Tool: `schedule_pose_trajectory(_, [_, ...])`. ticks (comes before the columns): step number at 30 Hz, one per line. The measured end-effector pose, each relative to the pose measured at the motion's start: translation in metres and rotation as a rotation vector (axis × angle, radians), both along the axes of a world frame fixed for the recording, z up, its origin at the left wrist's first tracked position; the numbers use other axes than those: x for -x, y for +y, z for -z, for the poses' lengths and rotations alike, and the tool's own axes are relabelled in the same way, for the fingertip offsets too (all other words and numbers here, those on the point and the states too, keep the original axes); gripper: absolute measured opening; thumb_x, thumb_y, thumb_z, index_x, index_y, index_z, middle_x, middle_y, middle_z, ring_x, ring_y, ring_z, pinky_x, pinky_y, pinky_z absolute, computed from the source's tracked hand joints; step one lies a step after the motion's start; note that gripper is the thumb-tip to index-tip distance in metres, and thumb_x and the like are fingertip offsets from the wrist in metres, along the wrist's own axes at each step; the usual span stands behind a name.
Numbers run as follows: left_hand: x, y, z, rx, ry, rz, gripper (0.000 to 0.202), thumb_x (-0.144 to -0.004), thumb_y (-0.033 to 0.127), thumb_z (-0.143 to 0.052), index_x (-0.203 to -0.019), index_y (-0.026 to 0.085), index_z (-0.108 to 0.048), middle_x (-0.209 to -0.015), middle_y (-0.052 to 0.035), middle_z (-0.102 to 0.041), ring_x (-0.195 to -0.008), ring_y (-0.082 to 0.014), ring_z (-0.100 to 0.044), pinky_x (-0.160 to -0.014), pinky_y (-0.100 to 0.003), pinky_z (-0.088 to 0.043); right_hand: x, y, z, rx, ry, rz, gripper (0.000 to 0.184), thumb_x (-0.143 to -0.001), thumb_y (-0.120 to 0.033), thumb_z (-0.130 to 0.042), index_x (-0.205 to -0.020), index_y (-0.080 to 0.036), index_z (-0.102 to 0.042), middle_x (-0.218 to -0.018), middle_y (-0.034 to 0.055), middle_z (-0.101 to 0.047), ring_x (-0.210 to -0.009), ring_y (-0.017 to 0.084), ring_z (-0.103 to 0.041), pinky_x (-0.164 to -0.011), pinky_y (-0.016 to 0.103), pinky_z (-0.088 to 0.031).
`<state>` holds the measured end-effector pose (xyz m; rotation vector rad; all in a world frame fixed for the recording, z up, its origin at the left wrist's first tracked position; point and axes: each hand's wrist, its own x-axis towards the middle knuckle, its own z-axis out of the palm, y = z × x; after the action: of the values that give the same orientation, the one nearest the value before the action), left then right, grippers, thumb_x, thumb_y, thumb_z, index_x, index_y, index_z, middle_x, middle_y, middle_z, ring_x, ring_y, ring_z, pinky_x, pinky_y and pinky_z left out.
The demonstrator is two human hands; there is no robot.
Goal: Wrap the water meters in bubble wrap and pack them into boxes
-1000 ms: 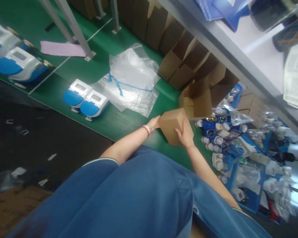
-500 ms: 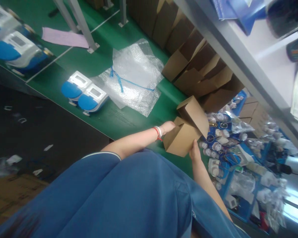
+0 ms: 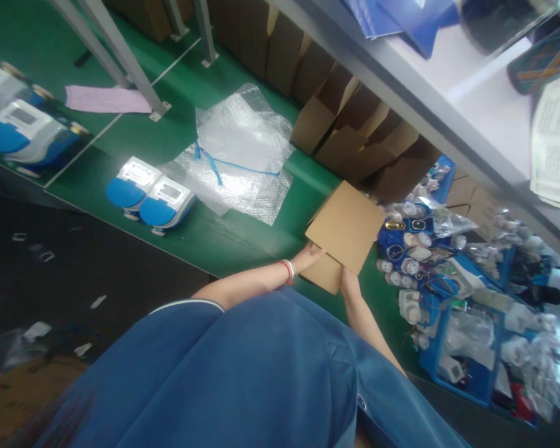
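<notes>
A brown cardboard box (image 3: 348, 227) stands on the green bench in front of me, its lid folded most of the way over. My left hand (image 3: 308, 258) grips the box's left edge near the lid's front rim, fingers closed on the cardboard. At the near right corner, my right hand (image 3: 350, 283) holds the box, its fingertips partly hidden under the lid. Whatever lies inside the box is covered. To the left, two white-and-blue devices (image 3: 165, 202) sit side by side, apart from my hands.
Clear bubble-wrap bags (image 3: 242, 149) with a blue tie lie beyond my left arm. Open cardboard boxes (image 3: 350, 134) line the back under a metal shelf (image 3: 401, 99). Blue trays (image 3: 471, 361) of parts fill the right. A pink cloth (image 3: 107, 99) and more devices (image 3: 25, 130) are left.
The box lid has swung down over the opening, and both hands have moved slightly left and toward me with the box. The whole view has shifted a little.
</notes>
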<state>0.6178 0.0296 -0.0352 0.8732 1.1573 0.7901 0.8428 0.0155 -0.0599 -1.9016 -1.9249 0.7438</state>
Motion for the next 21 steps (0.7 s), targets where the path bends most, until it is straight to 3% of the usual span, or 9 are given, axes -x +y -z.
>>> schedule_pose_trajectory(3, [0.013,-0.010,0.010,0.092,-0.068,-0.019,0.061,-0.087,0.062,-0.038,-0.130,0.020,-0.050,-0.124,-0.0111,-0.061,-0.113,-0.0234,-0.058,-0.101,-0.038,-0.042,0.035,-0.005,-0.012,0.025,-0.055,0.071,0.064,-0.092,-0.051,-0.023,-0.136,-0.009,-0.043,-0.126,0.0199,-0.056,-0.122,0.029,-0.049,-0.099,0.048,-0.043])
schedule_pose_trajectory(6, [0.033,-0.029,0.026,0.261,-0.192,-0.021,0.069,-0.088,0.068,-0.023,-0.127,0.019,-0.053,-0.120,-0.0116,-0.064,-0.105,-0.0206,-0.062,-0.095,-0.036,-0.047,0.084,-0.015,-0.027,-0.049,-0.198,-0.063,0.070,-0.089,-0.051,-0.037,-0.143,-0.007,-0.030,-0.142,0.0211,-0.039,-0.132,0.033,-0.036,-0.105,0.051,-0.036])
schedule_pose_trajectory(9, [0.056,-0.055,0.039,0.409,-0.031,0.101,0.072,-0.089,0.066,-0.013,-0.123,0.019,-0.055,-0.114,-0.0123,-0.066,-0.098,-0.0209,-0.065,-0.087,-0.039,-0.051,0.129,-0.039,-0.037,-0.123,-0.325,-0.198,0.074,-0.085,-0.048,-0.048,-0.145,-0.012,-0.026,-0.149,0.0200,-0.025,-0.136,0.038,-0.026,-0.106,0.061,-0.026])
schedule_pose_trajectory(11, [0.074,-0.069,0.042,0.450,0.164,0.166,0.065,-0.090,0.063,-0.022,-0.119,0.015,-0.056,-0.110,-0.0152,-0.067,-0.096,-0.0249,-0.066,-0.083,-0.042,-0.051,0.147,-0.059,-0.039,-0.153,-0.305,-0.253,0.073,-0.082,-0.048,-0.054,-0.144,-0.018,-0.031,-0.151,0.0174,-0.022,-0.137,0.039,-0.023,-0.104,0.065,-0.024])
schedule_pose_trajectory(14, [0.096,-0.078,0.035,0.368,0.334,0.184,0.052,-0.087,0.055,-0.040,-0.111,0.013,-0.061,-0.116,-0.0186,-0.064,-0.108,-0.0299,-0.060,-0.091,-0.043,-0.046,0.147,-0.076,-0.035,-0.173,-0.217,-0.255,0.059,-0.084,-0.047,-0.052,-0.138,-0.024,-0.041,-0.152,0.0125,-0.022,-0.138,0.035,-0.023,-0.106,0.061,-0.024])
schedule_pose_trajectory(17, [0.104,-0.073,0.019,0.224,0.418,0.165,0.050,-0.088,0.055,-0.042,-0.116,0.017,-0.058,-0.130,-0.0151,-0.056,-0.124,-0.0279,-0.049,-0.101,-0.039,-0.039,0.129,-0.069,-0.024,-0.162,-0.165,0.012,0.060,-0.087,-0.049,-0.047,-0.138,-0.017,-0.039,-0.151,0.0163,-0.024,-0.137,0.032,-0.027,-0.107,0.055,-0.027])
schedule_pose_trajectory(19, [0.099,-0.066,0.009,0.157,0.387,0.158,0.054,-0.089,0.057,-0.037,-0.125,0.020,-0.051,-0.136,-0.0125,-0.051,-0.127,-0.0258,-0.046,-0.101,-0.038,-0.041,0.119,-0.056,-0.016,-0.084,-0.078,0.176,0.070,-0.083,-0.054,-0.050,-0.138,-0.011,-0.037,-0.143,0.0219,-0.036,-0.129,0.032,-0.039,-0.102,0.051,-0.036])
schedule_pose_trajectory(21, [0.088,-0.062,0.001,0.133,0.278,0.155,0.055,-0.091,0.056,-0.034,-0.134,0.023,-0.042,-0.140,-0.0112,-0.048,-0.124,-0.0233,-0.049,-0.096,-0.038,-0.045,0.112,-0.045,-0.011,0.066,0.060,0.198,0.069,-0.081,-0.057,-0.051,-0.132,-0.011,-0.043,-0.125,0.0203,-0.056,-0.111,0.029,-0.057,-0.090,0.043,-0.047])
